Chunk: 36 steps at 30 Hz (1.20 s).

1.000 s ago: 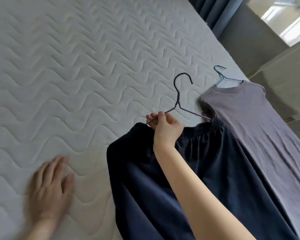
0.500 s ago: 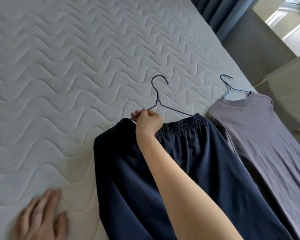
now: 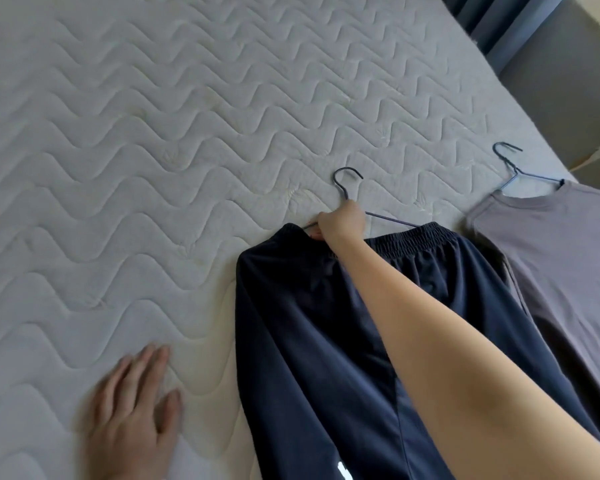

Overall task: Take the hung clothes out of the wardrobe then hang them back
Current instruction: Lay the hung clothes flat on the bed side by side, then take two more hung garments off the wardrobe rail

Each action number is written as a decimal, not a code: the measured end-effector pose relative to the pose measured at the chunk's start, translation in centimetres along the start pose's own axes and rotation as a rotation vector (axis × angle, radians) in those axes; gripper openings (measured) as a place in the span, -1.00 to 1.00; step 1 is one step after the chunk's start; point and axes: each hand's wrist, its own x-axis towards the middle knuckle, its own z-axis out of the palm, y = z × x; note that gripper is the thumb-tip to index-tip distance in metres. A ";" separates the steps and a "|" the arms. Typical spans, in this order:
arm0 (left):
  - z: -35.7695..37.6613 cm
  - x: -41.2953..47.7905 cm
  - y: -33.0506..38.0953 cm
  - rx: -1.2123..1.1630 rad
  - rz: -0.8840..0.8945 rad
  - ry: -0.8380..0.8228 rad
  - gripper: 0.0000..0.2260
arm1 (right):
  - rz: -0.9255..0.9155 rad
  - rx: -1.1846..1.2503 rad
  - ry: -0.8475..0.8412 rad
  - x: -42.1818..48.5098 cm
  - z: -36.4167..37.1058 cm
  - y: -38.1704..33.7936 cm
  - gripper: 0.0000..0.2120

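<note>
Dark navy pants [image 3: 312, 334] lie flat on the quilted mattress [image 3: 153, 150], their elastic waistband on a thin dark wire hanger [image 3: 343, 183]. My right hand [image 3: 340, 221] grips that hanger at its neck and left shoulder, just above the waistband. My left hand [image 3: 136, 410] rests flat on the mattress to the left of the pants, fingers straight. A grey T-shirt [image 3: 555, 265] on a second wire hanger [image 3: 510, 161] lies to the right of the pants, near the mattress edge.
Dark blue curtains [image 3: 489, 19] hang past the mattress's far right corner. A grey wall or panel [image 3: 561, 81] stands beside the bed on the right. Most of the mattress to the left and beyond the clothes is bare.
The pants and hanger were lowered onto the mattress and shifted left, away from the grey T-shirt. My right hand slid to the hanger's neck. My left hand stays flat on the mattress.
</note>
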 end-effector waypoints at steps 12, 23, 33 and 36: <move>-11.8 4.9 3.3 -0.468 -0.510 -0.599 -0.66 | -0.061 0.488 -0.254 -17.7 -14.9 -1.0 -0.73; -50.1 -6.8 17.1 -0.910 -0.749 -0.415 -0.66 | -0.186 0.452 -0.502 -48.0 -37.2 3.1 -0.74; -58.3 -32.0 17.1 -0.829 -1.432 -0.059 -0.81 | -0.263 0.174 -0.983 -59.1 -33.0 6.5 -0.75; -61.7 -36.5 17.2 -0.807 -1.580 0.182 -0.81 | -0.409 0.025 -1.167 -62.6 -29.2 3.7 -0.77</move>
